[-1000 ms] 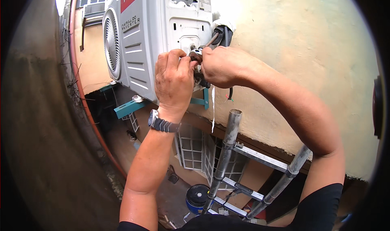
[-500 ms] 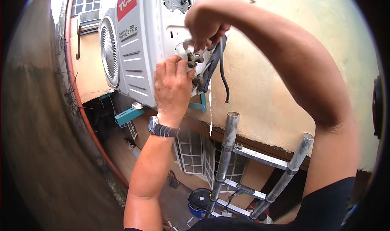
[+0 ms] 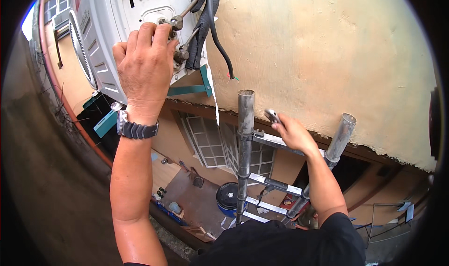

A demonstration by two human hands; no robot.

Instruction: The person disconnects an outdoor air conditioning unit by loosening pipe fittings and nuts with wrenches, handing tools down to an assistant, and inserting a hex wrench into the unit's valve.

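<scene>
A: What's the left hand (image 3: 144, 67) doing?

B: Its fingers are bent against the valve fittings on the side of the white outdoor unit (image 3: 104, 41). The fingertips are hidden, so I can't tell whether they grip anything.

A: And the right hand (image 3: 297, 136)?

B: That one is well away, down to the right, closed around the end of a short metal tool (image 3: 271, 116). The tool's head sticks out past the thumb; I can't make out its exact kind from here.

A: Which fittings do you mean?

B: There's an upper fitting (image 3: 177, 22) just beyond the left fingers, and a lower fitting (image 3: 181, 55) beside them. Pipes run from both into black insulation (image 3: 201, 39).

A: And next to that?

B: A black cable (image 3: 219, 46) hanging by the wall (image 3: 322, 55), coloured wire ends bare at its tip. A thin white strip (image 3: 213, 95) dangles in front of the teal bracket (image 3: 187, 91) beneath the unit.

A: Further out?

B: A metal ladder (image 3: 246, 114), the right hand showing between its two uprights. Far below, a blue drum (image 3: 227, 209) with a black lid stands on the ground.
</scene>
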